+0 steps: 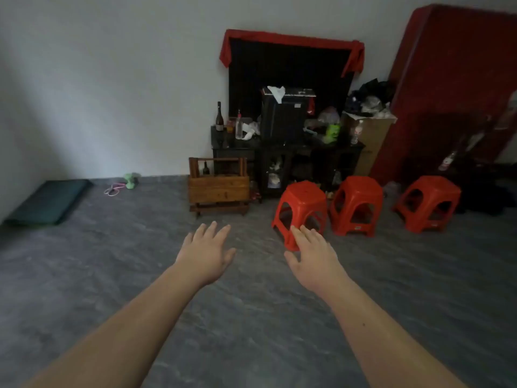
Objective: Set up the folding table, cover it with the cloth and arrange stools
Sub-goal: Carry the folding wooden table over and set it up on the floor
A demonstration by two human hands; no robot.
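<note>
Three red plastic stools stand in a row on the grey floor at the right: the nearest stool (303,203), a middle stool (356,204) and a far-right stool (428,203). A large red panel (453,88) leans upright against the wall at the far right. Red cloth (291,42) drapes over the top of a dark board behind the cabinet. Both my arms stretch forward over the floor. My left hand (205,254) is open, palm down, fingers spread. My right hand (314,257) is open too, its fingertips overlapping the nearest stool's front leg in view.
A dark low cabinet (237,148) crowded with bottles, a black box and bags stands against the back wall. A wooden crate (219,189) sits in front of it. A cardboard box (372,135) is at its right. A green mat (49,201) lies far left.
</note>
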